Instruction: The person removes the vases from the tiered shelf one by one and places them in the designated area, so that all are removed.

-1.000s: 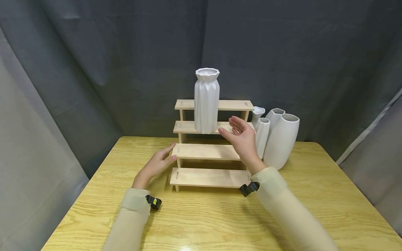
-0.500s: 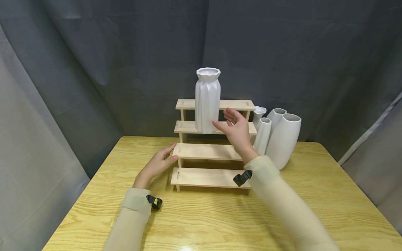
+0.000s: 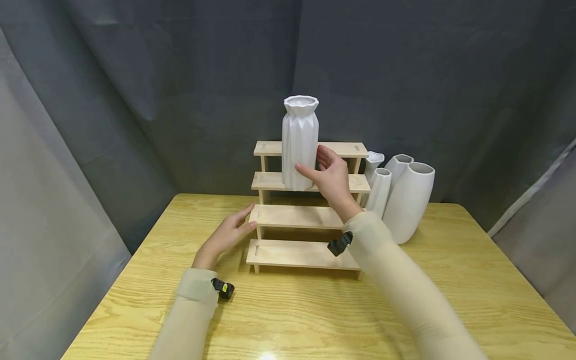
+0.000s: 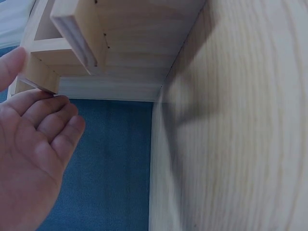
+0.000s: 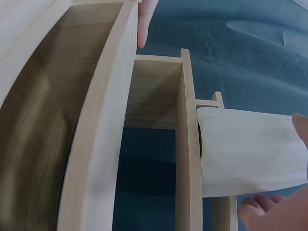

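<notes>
A tall white pleated vase [image 3: 299, 140] with a ruffled rim stands upright on the second-highest board of a pale wooden stepped stand [image 3: 283, 253]. My right hand [image 3: 334, 181] is at the vase's lower right side, its thumb across the front and its fingers along the right. In the right wrist view the fingers [image 5: 262, 208] lie just off the white vase [image 5: 250, 151], and whether the thumb touches it is unclear. My left hand [image 3: 227, 234] rests with straight fingers at the left end of the stand's second-lowest board; its palm [image 4: 31, 149] shows in the left wrist view.
Several more white vases stand right of the stand, the widest being a smooth rounded vase [image 3: 409, 205] in front. A slim faceted vase [image 3: 379, 192] is close to the stand's right end. Everything stands on a wooden table [image 3: 279, 315] before a dark grey curtain [image 3: 202, 90].
My right hand has moved left and up, from beside the vase to around its lower right side. My left hand and the vase stay in place on the stand.
</notes>
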Tool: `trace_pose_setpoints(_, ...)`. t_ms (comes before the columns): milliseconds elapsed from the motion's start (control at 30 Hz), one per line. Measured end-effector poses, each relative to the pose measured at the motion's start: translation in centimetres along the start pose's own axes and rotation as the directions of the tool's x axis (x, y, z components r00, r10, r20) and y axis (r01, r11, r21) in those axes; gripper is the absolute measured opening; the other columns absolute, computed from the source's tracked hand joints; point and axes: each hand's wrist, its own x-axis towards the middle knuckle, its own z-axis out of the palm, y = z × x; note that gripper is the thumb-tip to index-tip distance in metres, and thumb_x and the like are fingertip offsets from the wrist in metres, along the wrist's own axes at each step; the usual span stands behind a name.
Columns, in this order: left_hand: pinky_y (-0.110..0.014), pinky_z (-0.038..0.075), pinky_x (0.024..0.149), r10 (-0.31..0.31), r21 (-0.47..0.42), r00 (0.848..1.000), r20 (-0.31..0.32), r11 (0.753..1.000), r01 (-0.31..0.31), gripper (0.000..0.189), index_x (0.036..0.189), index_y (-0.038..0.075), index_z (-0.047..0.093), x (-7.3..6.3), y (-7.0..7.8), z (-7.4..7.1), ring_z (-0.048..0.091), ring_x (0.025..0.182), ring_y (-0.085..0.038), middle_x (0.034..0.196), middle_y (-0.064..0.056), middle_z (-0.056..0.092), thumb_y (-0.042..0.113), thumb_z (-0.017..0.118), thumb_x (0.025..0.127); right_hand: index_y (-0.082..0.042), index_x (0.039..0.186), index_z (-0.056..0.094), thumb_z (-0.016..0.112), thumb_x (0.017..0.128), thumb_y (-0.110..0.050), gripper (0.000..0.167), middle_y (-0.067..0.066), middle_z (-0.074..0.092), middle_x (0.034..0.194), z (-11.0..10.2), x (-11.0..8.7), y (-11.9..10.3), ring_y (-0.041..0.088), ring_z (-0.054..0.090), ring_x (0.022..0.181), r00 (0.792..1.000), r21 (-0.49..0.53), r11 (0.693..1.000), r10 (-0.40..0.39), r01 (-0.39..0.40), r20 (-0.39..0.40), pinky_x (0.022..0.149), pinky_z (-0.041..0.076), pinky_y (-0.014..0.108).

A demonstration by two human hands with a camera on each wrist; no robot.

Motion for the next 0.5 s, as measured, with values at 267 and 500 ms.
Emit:
trace_pose_setpoints(267, -0.047, 0.024, 0.117, 0.004, -0.008, 1.000, -0.029, 1.000, -0.004, 0.064, 0.157, 0.010, 0.024, 0.2, -1.6, 0.6, 0.026, 0.144, -0.037, 0.161, -0.011, 0.022, 0.034, 0.052, 0.104, -0.006, 0.139, 0.054, 0.089, 0.074, -0.023, 0.075, 0.008, 0.060, 0.133, 0.4, 0.8, 0.3, 0.019, 0.056, 0.122, 0.999, 0.040, 0.999, -0.037, 0.037, 0.012, 0.102, 0.046, 0.029)
trace_pose_setpoints(500, -0.046, 0.025, 0.117, 0.004, -0.002, 0.999, -0.039, 1.000, -0.004, 0.066, 0.157, 0.011, 0.026, 0.2, -1.5, 0.7, 0.028, 0.143, -0.036, 0.161, -0.009, 0.023, 0.038, 0.052, 0.103, -0.008, 0.132, 0.059, 0.089, 0.075, -0.022, 0.067, 0.006, 0.064, 0.124, 0.7, 1.0, 0.4, 0.021, 0.061, 0.113, 0.999, 0.065, 0.997, -0.046, 0.045, 0.025, 0.094, 0.052, 0.036)
